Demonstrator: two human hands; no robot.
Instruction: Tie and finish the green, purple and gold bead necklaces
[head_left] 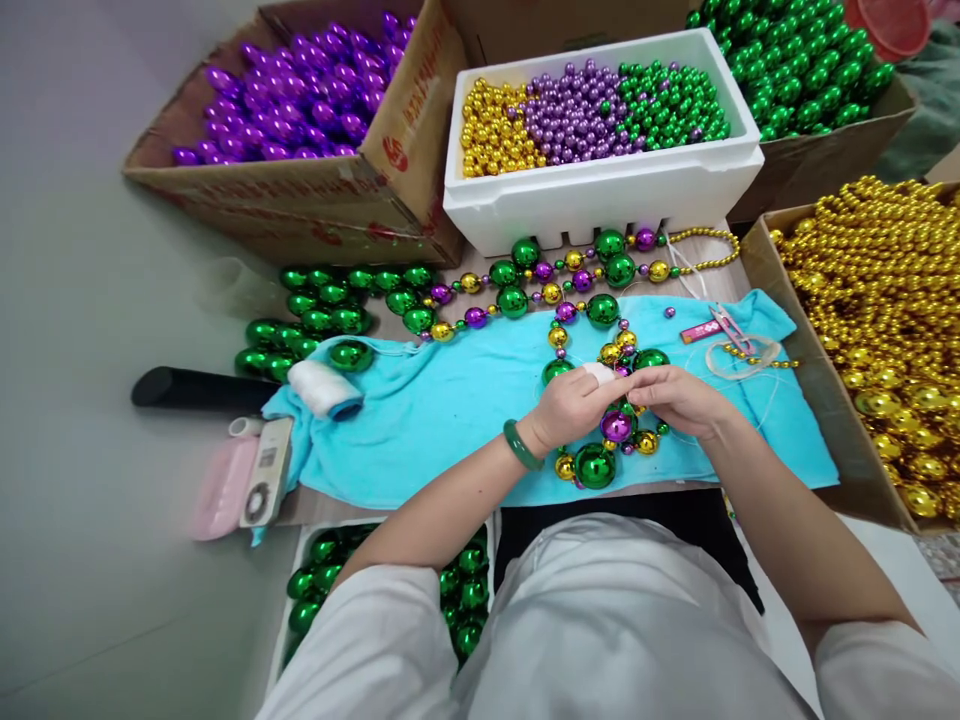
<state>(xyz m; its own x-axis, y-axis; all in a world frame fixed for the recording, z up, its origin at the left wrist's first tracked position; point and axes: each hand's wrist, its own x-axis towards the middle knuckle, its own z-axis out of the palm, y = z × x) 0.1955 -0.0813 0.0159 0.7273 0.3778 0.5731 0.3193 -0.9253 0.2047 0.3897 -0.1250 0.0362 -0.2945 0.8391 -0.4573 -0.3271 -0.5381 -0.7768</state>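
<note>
The bead string (600,440) lies on the blue towel (450,400), right in front of the person. It runs away from the body, up toward the white box (600,190), then bends left. Both hands meet over its near end. The left hand (574,405) comes in from the left, and its fingers are curled in close. One finger has white tape on it. The right hand (679,398) comes in from the right, and its fingers are pinched too. They seem to hold a small bead or the thread between them, but that part is hidden, so it is hard to be sure. A big purple bead (616,426) and a big green bead (595,466) sit just under the hands. A thread spool (324,388) lies well off to the left.
</note>
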